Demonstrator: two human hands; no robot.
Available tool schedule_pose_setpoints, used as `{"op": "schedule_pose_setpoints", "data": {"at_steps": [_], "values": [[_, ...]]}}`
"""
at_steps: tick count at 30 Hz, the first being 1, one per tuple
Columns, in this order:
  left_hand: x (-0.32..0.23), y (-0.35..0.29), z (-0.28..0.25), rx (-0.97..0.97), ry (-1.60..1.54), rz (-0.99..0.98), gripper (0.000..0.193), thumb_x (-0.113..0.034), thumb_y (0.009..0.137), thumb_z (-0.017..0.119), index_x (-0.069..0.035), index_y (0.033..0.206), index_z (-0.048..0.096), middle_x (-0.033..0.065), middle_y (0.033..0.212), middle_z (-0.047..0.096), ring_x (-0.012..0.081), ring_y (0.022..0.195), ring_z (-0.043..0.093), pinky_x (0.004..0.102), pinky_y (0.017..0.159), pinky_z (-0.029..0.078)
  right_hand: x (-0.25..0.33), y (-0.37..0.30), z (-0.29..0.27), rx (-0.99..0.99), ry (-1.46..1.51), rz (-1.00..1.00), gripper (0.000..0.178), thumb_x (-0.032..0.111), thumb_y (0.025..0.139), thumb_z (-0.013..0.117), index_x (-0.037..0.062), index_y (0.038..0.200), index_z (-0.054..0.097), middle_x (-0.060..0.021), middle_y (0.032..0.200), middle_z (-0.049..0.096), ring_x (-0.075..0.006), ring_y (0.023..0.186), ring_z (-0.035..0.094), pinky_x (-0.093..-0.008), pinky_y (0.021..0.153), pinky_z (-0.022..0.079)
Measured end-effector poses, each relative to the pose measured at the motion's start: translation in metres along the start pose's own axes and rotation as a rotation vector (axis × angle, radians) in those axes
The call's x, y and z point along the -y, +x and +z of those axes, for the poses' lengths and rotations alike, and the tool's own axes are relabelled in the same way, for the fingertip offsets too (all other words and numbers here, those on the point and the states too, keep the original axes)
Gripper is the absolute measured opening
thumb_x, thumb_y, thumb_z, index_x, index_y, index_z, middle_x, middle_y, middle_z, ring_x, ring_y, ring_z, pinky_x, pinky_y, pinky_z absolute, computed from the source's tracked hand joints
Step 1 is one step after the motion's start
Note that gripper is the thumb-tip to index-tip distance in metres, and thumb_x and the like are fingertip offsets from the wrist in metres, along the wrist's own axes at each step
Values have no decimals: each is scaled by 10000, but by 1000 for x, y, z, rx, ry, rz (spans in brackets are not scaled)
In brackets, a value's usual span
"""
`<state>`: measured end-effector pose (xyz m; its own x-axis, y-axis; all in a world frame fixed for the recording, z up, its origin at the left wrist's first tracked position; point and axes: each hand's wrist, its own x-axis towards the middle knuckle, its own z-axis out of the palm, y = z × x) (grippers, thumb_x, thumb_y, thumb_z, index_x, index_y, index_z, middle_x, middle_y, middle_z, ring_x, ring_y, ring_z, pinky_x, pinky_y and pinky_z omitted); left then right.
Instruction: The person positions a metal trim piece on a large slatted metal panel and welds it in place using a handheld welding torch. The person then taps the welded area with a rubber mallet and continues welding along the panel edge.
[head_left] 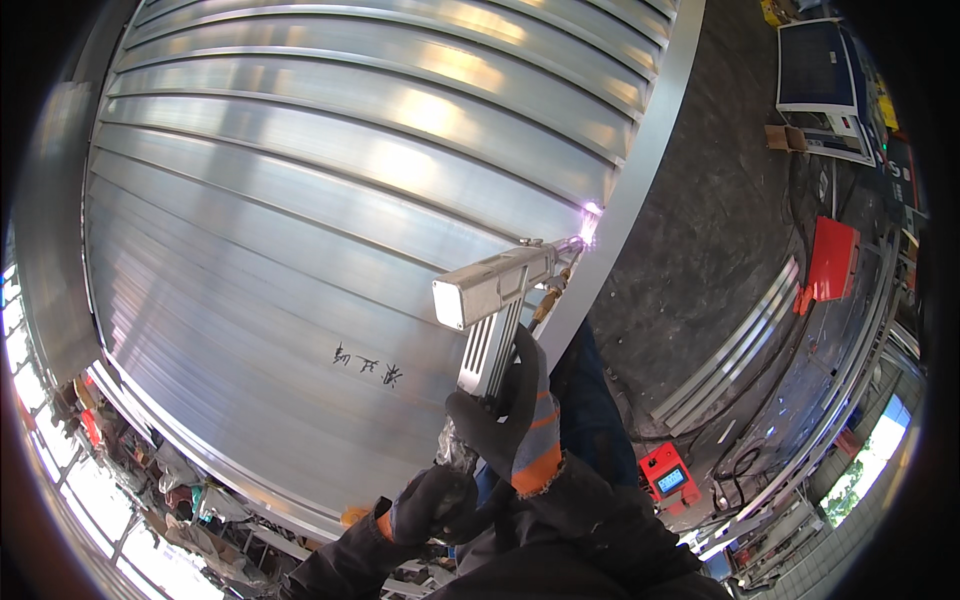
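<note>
On ribbed metal panel, black handwriting, right hand gripping welding torch, left hand, hold unclear

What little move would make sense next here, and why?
I'd probably have the right hand ease the torch slightly along the frame. It grips the torch by the handle, whose tip meets a bright glow where panel and frame join; lingering might overheat that spot.

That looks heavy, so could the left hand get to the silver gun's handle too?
Probably yes: the left hand is close by, and the handle looks uncovered along its ribbed side, though the right hand grips it.
</note>
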<state>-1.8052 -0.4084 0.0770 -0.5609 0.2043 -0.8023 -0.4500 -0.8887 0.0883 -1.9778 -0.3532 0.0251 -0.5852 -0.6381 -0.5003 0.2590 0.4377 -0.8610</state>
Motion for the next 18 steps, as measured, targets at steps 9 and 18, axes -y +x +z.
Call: {"op": "schedule_pose_setpoints", "data": {"at_steps": [9, 18], "values": [[3, -6, 3, -34, -37, -27, 577, -387, 1084, 343, -42, 656, 519, 44, 566, 472, 161, 518, 473, 292, 538, 382, 7, -5, 0, 23, 10, 25, 878, 112, 800, 763, 9, 1537, 297, -128, 1024, 679, -176, 803, 702, -324, 652, 586], [8, -11, 2, -50, -7, -36, 575, -388, 1083, 344, -40, 664, 526, 45, 563, 473, 161, 518, 472, 296, 539, 379, 9, -11, 0, 44, 33, 100, 906, 172, 789, 808, 5, 1524, 304, -134, 1120, 607, -188, 918, 648, -358, 771, 584]]}}
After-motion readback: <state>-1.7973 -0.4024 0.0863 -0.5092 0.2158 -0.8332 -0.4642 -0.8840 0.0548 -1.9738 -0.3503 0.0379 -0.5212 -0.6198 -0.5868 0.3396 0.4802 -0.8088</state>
